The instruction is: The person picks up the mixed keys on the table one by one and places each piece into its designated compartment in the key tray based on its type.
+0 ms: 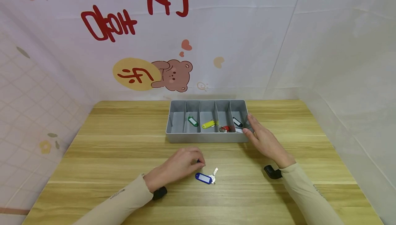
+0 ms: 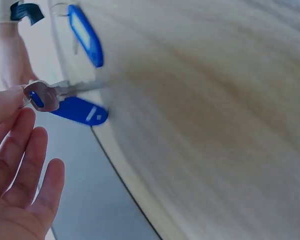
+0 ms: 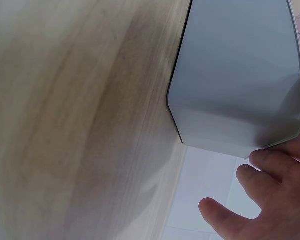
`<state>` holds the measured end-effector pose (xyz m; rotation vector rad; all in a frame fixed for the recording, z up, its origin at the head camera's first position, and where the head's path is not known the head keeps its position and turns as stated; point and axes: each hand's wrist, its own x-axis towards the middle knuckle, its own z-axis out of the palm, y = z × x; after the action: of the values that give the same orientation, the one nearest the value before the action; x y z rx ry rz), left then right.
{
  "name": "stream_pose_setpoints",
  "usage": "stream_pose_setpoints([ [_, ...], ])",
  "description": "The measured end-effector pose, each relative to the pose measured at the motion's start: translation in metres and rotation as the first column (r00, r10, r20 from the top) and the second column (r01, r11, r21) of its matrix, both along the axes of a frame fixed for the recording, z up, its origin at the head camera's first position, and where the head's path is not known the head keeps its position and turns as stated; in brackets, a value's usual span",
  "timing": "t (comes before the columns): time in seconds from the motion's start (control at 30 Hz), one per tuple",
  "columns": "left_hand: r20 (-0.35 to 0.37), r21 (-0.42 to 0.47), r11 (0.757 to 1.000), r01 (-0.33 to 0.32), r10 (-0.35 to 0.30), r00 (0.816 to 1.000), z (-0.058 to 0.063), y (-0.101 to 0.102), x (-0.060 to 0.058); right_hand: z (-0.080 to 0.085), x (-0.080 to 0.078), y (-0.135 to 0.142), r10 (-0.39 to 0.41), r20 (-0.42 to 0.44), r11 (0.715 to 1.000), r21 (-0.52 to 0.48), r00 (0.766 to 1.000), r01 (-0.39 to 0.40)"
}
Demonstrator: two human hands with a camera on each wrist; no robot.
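Note:
My left hand [image 1: 182, 163] is over the table in front of the organizer box, with thumb and forefinger pinching a key [image 2: 47, 96] that has a blue key tag [image 2: 82, 111]. Its other fingers are spread loosely. Only a sliver of that tag shows in the head view. Just right of this hand, a second blue key tag [image 1: 203, 178] with a silver key [image 1: 213, 176] lies on the wood. My right hand [image 1: 267, 142] touches the right end of the grey organizer box [image 1: 204, 138], thumb at the front corner and fairly straight fingers along the end wall.
Inside the box's compartments lie a green tag [image 1: 193, 121], a yellow tag [image 1: 208, 124], a red tag [image 1: 227, 128] and a black tag [image 1: 237, 122]. Thin dividers separate them. A printed cloth [image 1: 241, 46] hangs behind the wooden table [image 1: 123, 142].

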<state>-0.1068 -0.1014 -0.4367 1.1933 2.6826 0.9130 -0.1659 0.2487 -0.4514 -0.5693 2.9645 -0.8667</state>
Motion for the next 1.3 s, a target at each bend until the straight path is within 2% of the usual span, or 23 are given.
stream_pose_setpoints([
  [0.43,-0.037,0.131,0.989,-0.071,0.076,0.996,0.015,-0.012,-0.001,0.001,0.001,0.000,-0.001,0.003,1.000,-0.003,1.000,0.001],
  [0.67,-0.004,0.196,0.975,-0.109,0.112,0.994,0.027,-0.021,-0.003,0.001,0.001,-0.001,-0.001,0.002,1.000,-0.001,1.000,0.001],
  [1.13,-0.123,0.305,0.941,-0.149,0.195,0.973,0.052,-0.039,-0.016,0.000,0.001,-0.001,0.003,-0.006,1.000,-0.007,1.000,-0.003],
  [1.3,-0.116,0.300,0.938,-0.172,0.215,0.970,0.057,-0.042,-0.019,0.000,0.001,0.000,0.004,-0.007,1.000,-0.010,1.000,-0.004],
])
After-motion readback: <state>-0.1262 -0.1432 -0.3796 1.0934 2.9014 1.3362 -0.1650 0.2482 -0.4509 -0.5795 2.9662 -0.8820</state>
